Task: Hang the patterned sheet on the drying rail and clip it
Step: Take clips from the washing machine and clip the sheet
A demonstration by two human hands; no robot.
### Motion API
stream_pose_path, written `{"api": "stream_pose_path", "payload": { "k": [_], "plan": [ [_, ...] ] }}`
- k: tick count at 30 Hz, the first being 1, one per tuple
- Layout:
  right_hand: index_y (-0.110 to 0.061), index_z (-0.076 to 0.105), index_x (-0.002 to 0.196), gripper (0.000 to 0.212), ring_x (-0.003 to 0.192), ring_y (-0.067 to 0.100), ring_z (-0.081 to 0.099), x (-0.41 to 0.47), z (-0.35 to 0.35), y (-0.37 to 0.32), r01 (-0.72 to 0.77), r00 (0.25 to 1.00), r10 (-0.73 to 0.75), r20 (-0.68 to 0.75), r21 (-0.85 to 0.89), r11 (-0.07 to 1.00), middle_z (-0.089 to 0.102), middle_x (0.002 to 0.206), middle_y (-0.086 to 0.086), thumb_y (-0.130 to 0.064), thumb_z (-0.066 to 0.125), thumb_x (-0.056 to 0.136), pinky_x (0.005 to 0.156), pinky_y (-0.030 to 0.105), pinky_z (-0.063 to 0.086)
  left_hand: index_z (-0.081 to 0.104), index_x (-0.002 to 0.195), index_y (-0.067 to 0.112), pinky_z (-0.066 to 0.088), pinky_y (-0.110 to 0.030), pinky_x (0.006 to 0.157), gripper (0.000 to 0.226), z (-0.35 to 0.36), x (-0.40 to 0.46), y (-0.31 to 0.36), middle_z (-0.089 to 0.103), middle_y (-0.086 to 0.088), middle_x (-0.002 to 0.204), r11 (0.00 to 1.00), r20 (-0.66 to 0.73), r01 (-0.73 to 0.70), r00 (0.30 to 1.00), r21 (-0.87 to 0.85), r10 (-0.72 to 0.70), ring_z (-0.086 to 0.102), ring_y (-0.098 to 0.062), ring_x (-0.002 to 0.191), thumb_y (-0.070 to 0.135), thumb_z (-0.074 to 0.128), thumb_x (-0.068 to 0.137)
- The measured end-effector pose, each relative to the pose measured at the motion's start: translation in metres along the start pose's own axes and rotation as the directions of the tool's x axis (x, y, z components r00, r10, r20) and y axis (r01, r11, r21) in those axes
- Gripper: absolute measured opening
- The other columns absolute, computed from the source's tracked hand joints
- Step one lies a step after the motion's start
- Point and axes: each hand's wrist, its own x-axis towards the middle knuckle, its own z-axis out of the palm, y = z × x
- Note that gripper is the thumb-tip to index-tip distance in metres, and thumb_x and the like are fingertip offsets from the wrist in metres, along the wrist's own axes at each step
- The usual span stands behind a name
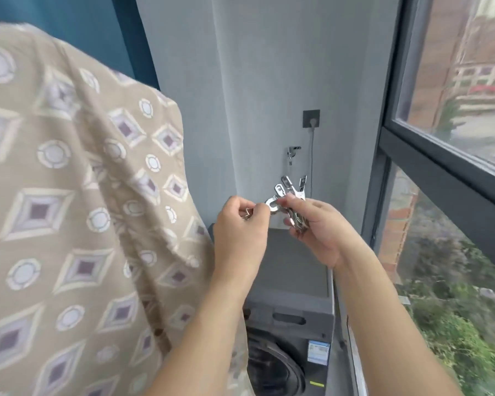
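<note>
Pinching one metal clip [272,205], left hand [240,224] faces right hand's [317,227] clip bunch [293,192].

Patterned sheet [77,195] hangs left of left hand [240,224]. Metal clips [290,195] between both hands, bunch in right hand [317,227]. Washing machine [292,318] below hands. Wall socket [311,118] above, behind. Window [455,110] right of right hand.

Both bare forearms raised ahead, hands close together at chest height. Left hand [240,224] back toward camera, fingers curled, thumb and forefinger pinching. Right hand [317,227] palm turned inward, fingers curled in a grip.
</note>
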Motion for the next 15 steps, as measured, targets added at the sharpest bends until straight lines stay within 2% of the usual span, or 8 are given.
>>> {"api": "stream_pose_path", "payload": {
  "k": [4, 9, 12, 15],
  "plan": [
    [-0.015, 0.073, 0.089, 0.023, 0.075, 0.015, 0.049, -0.01, 0.016, -0.026, 0.015, 0.995, -0.009, 0.103, -0.053, 0.998, 0.071, 0.085, -0.005, -0.031, 0.058, 0.094, 0.067, 0.025, 0.04, 0.059, 0.078, 0.015, 0.026, -0.014, 0.037, 0.014, -0.019, 0.007, 0.026, 0.043, 0.013, 0.047, 0.998, 0.067, -0.061, 0.996, 0.021, 0.06, 0.037, -0.005, 0.04, 0.026, 0.059, 0.084],
    [-0.008, 0.069, 0.103, 0.026, 0.075, 0.016, 0.051, -0.007, 0.032, -0.049, 0.019, 0.988, -0.008, 0.151, -0.068, 0.997, 0.066, 0.098, 0.004, -0.03, 0.062, 0.092, 0.067, 0.026, 0.04, 0.06, 0.078, 0.011, 0.03, -0.017, 0.041, 0.017, -0.038, 0.022, 0.052, 0.043, 0.013, 0.045, 0.996, 0.081, -0.093, 0.993, 0.015, 0.091, 0.037, -0.007, 0.042, 0.027, 0.061, 0.082],
    [-0.01, 0.069, 0.099, 0.018, 0.075, 0.016, 0.05, -0.004, 0.043, -0.064, 0.068, 0.985, -0.057, 0.165, -0.062, 0.996, 0.072, 0.09, -0.001, -0.025, 0.062, 0.092, 0.069, 0.026, 0.04, 0.059, 0.079, 0.012, 0.034, -0.025, 0.05, 0.025, -0.05, 0.031, 0.067, 0.046, 0.012, 0.051, 0.996, 0.073, -0.068, 0.995, -0.064, 0.073, 0.039, -0.011, 0.045, 0.034, 0.063, 0.069],
    [-0.012, 0.07, 0.1, 0.016, 0.078, 0.016, 0.05, -0.002, 0.059, -0.076, 0.132, 0.981, -0.133, 0.144, 0.015, 0.991, 0.073, 0.094, -0.001, -0.023, 0.061, 0.092, 0.071, 0.025, 0.04, 0.057, 0.084, 0.013, 0.036, -0.027, 0.051, 0.028, -0.062, 0.04, 0.081, 0.051, 0.004, 0.065, 0.973, 0.049, -0.028, 0.998, -0.23, 0.04, 0.04, -0.012, 0.048, 0.031, 0.067, 0.065]
  ]
}}
